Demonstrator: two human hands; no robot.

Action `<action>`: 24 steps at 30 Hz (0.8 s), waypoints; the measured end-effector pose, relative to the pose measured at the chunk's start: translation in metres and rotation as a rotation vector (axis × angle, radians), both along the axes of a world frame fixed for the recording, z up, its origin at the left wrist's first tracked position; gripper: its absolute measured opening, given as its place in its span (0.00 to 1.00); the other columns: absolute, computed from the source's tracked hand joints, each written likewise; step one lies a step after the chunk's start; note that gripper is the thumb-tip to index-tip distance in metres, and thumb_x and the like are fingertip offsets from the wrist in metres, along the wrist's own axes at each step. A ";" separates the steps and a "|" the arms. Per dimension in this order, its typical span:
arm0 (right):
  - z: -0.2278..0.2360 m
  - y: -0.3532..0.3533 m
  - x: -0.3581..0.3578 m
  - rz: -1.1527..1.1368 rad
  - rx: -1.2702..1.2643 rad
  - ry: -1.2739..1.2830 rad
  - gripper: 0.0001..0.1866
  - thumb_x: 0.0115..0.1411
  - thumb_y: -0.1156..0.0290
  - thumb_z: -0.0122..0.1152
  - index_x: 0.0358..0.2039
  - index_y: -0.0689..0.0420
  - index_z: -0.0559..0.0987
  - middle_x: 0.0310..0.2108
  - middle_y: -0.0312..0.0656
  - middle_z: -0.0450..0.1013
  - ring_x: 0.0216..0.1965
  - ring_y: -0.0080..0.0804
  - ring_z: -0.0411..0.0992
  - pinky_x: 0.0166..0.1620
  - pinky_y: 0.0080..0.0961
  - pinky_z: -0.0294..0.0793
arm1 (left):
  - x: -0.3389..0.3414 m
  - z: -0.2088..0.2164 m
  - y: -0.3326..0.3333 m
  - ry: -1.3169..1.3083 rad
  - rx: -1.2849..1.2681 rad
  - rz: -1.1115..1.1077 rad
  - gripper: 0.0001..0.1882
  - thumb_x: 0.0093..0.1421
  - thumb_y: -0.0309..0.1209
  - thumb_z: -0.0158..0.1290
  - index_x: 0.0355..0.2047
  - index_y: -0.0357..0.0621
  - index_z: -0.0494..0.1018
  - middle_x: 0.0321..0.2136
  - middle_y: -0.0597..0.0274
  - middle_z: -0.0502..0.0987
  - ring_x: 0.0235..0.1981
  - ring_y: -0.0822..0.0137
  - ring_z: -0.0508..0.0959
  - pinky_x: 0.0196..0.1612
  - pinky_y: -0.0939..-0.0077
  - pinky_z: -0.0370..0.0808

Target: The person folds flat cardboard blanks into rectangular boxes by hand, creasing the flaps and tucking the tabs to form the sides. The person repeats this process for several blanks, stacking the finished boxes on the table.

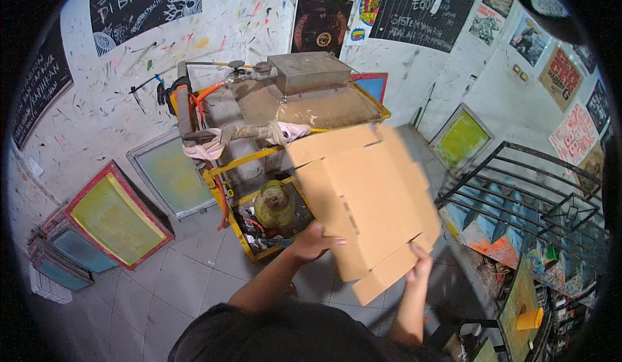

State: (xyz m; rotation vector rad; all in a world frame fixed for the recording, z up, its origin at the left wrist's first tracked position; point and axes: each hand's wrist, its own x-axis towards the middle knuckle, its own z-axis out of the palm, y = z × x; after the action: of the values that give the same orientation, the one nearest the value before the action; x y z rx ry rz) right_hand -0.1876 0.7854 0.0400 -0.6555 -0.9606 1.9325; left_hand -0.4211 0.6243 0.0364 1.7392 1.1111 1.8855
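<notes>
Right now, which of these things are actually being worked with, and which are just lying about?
In hand:
flattened cardboard box
left hand
right hand

Lying about:
green gas cylinder
yellow-framed cart
framed screens
black metal rack
orange cup

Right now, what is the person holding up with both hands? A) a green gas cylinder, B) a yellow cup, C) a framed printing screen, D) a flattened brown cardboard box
D: the left hand and right hand grip the lower edge of a flattened cardboard box with its flaps spread.
</notes>
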 end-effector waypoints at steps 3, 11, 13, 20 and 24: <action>0.026 0.070 -0.009 0.051 0.109 0.077 0.28 0.46 0.76 0.55 0.51 0.63 0.63 0.45 0.46 0.68 0.45 0.41 0.69 0.47 0.36 0.71 | -0.010 0.064 0.035 -0.447 -0.312 -0.228 0.23 0.50 0.23 0.55 0.46 0.35 0.63 0.42 0.60 0.71 0.46 0.70 0.70 0.48 0.71 0.66; 0.172 0.239 -0.150 0.331 0.412 0.174 0.28 0.52 0.74 0.53 0.54 0.63 0.60 0.48 0.46 0.66 0.46 0.38 0.69 0.47 0.32 0.71 | -0.157 0.184 0.103 -0.601 0.186 -0.530 0.26 0.55 0.39 0.53 0.50 0.41 0.62 0.45 0.59 0.71 0.45 0.63 0.72 0.48 0.68 0.69; 0.197 0.277 -0.200 0.437 0.473 0.177 0.24 0.53 0.73 0.52 0.51 0.65 0.63 0.45 0.47 0.68 0.43 0.36 0.71 0.45 0.30 0.72 | -0.174 0.217 0.095 -0.797 0.132 -0.201 0.26 0.56 0.37 0.51 0.52 0.37 0.61 0.45 0.58 0.71 0.44 0.64 0.73 0.46 0.68 0.70; 0.247 0.319 -0.429 0.793 0.664 -0.007 0.14 0.54 0.74 0.54 0.40 0.67 0.72 0.35 0.45 0.74 0.34 0.30 0.75 0.39 0.24 0.76 | -0.185 0.222 0.075 -0.538 -0.148 0.659 0.22 0.55 0.24 0.49 0.50 0.33 0.62 0.41 0.57 0.73 0.39 0.72 0.75 0.41 0.81 0.71; 0.222 0.314 -0.526 0.949 0.771 -0.225 0.12 0.50 0.73 0.60 0.35 0.66 0.76 0.31 0.42 0.75 0.30 0.28 0.75 0.35 0.22 0.74 | -0.191 0.183 0.071 -0.611 -0.421 0.928 0.20 0.55 0.24 0.48 0.49 0.32 0.62 0.37 0.60 0.75 0.34 0.76 0.76 0.33 0.86 0.73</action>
State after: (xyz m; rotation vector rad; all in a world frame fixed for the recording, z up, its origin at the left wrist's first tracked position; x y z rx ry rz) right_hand -0.7134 1.0993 0.2618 0.0944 -2.2852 1.9787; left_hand -0.6117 0.6948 0.2193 0.3315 2.0104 2.1589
